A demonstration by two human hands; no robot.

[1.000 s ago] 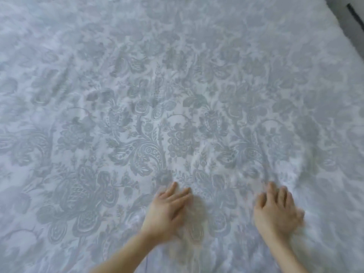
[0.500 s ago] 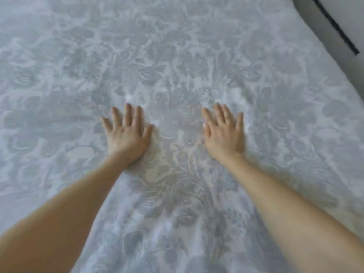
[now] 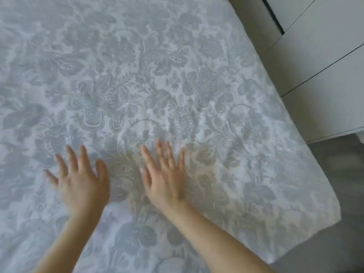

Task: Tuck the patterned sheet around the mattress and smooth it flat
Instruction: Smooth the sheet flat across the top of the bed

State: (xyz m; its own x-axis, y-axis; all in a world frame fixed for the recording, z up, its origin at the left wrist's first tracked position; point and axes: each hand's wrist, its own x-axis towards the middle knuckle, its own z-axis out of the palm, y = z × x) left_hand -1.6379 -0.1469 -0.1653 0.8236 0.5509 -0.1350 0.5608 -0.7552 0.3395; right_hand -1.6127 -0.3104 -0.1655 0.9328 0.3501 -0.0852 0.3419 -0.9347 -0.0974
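The patterned sheet (image 3: 157, 79), white with grey-blue floral and paisley motifs, covers the mattress and fills most of the view. My left hand (image 3: 80, 180) lies palm down on the sheet at lower left, fingers straight and spread. My right hand (image 3: 164, 178) lies flat beside it, fingers straight and pointing away from me. Both forearms reach in from the bottom edge. The sheet wraps over the mattress corner (image 3: 332, 211) at lower right; faint wrinkles show around the middle of the sheet.
White cabinet fronts (image 3: 319, 62) with dark seams stand close along the bed's right side. Grey floor (image 3: 340, 174) shows beyond the mattress corner at right.
Both hands slid away from me across the sheet, then drew back nearer and leftwards. The view swung right, so the mattress corner, floor and cabinets now show.
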